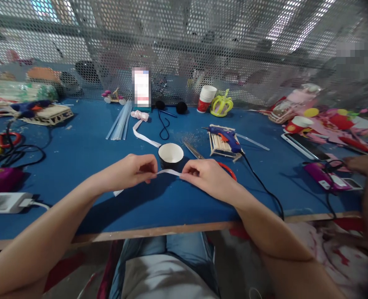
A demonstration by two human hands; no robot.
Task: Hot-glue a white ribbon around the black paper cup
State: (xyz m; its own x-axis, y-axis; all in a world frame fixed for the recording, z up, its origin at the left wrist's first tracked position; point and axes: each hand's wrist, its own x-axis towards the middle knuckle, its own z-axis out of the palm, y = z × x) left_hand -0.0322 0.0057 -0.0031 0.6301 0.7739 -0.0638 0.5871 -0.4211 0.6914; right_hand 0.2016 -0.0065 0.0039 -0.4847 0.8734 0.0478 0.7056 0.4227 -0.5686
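Between my two hands stretches a narrow white ribbon [169, 171], bowed slightly upward in the middle. My left hand [139, 168] pinches one part of it, and my right hand [201, 174] pinches it a short way along. Just behind the ribbon stands a paper cup [170, 153] with a white inside and a dark outer wall, its mouth facing up. Another stretch of white ribbon [145, 137] runs from the cup's far left side to a pale pink bundle [140, 116]. Scissors [193, 150] with red handles lie behind my right hand, partly hidden by it.
A blue glue gun [229, 139] rests on a small stick rack, its cord running to the table's front edge. Clear glue sticks [120, 124], a lit phone [141, 88], stacked paper cups [206, 99] and a yellow basket [221, 104] stand farther back. Another person's hand [364, 165] is at right.
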